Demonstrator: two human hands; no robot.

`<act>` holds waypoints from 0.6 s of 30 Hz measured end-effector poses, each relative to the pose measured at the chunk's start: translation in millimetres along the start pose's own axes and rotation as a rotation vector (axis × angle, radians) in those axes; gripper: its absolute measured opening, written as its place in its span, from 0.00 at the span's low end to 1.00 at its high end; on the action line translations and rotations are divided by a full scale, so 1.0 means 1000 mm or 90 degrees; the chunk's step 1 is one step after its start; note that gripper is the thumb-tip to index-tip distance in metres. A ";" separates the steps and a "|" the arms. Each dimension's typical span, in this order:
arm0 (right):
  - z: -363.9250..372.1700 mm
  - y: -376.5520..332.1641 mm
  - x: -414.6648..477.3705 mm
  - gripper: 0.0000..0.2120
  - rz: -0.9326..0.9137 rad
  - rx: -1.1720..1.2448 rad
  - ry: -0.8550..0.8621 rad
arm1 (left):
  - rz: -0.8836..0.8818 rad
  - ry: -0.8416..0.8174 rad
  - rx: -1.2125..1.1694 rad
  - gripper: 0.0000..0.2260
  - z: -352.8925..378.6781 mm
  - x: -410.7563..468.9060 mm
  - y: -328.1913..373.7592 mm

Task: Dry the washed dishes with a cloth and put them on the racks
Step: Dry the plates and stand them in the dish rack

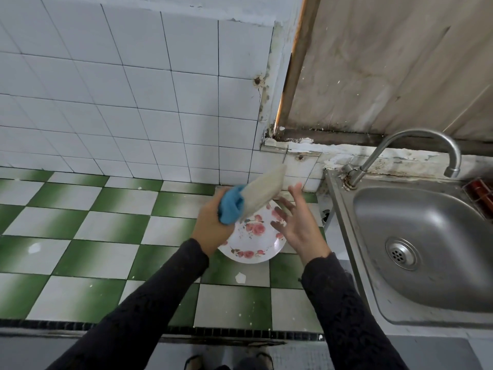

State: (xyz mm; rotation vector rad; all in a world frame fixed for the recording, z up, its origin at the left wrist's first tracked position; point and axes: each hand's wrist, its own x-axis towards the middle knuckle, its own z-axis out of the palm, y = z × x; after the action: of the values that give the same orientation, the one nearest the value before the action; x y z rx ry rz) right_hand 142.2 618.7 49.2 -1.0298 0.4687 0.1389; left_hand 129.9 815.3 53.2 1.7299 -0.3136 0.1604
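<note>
While held above the worktop, left hand clenched around a bunched blue cloth, with the rim of a pale, blurred dish gripped through that cloth. Dish tilted, far edge raised toward the tiled wall; surface detail lost to motion blur, so exact type not determined. Right hand spread, fingers apart, palm turned toward the dish, just beside its lower edge; contact with the dish could not be judged. Both arms covered by dark sleeves. Directly beneath the hands, floral plate with pink roses seen resting flat on the green-and-white checked worktop, partly hidden by the left wrist. To the right of the plate, steel sink set into the worktop, basin bare around the drain, curved tap rising at its back edge. Red object noted at the sink's far right corner, too cropped to identify.
</note>
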 end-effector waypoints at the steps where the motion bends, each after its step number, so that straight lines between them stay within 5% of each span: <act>1: -0.004 0.005 -0.002 0.32 0.012 -0.035 0.019 | -0.067 0.029 -0.099 0.16 -0.004 0.003 0.006; 4: -0.010 0.024 -0.010 0.47 0.067 -0.055 0.034 | -0.228 0.094 -0.326 0.12 -0.016 0.009 0.004; 9: -0.006 0.035 -0.011 0.22 0.046 0.181 0.007 | -0.361 0.137 -0.490 0.11 -0.030 0.007 -0.010; 12: 0.002 0.021 -0.012 0.20 0.040 0.287 0.003 | -0.399 0.187 -0.512 0.07 -0.026 0.006 -0.010; 15: 0.010 0.008 -0.011 0.20 0.006 0.268 -0.029 | -0.445 0.281 -0.451 0.13 -0.021 0.004 -0.023; 18: 0.020 0.000 -0.014 0.19 -0.053 0.187 -0.053 | -0.338 0.337 -0.202 0.15 -0.012 -0.001 -0.030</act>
State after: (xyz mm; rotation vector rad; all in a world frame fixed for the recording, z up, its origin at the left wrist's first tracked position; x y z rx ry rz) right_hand 135.9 637.6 63.7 -0.7509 0.3574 0.0376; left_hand 138.5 832.0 26.3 1.3417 0.4849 0.1619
